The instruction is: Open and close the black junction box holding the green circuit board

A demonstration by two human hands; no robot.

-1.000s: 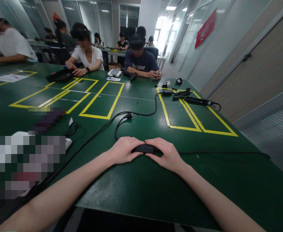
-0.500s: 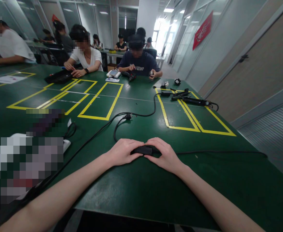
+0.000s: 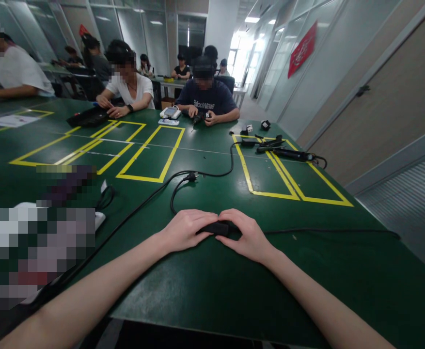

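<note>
The left grip (image 3: 186, 231) and right grip (image 3: 246, 236) clasp a black block (image 3: 215, 228) between them, probably light, rigid and smooth, best held along its long sides.

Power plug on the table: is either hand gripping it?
No, the plug lies on the table beyond the left hand and right hand, both at the black block.
</note>
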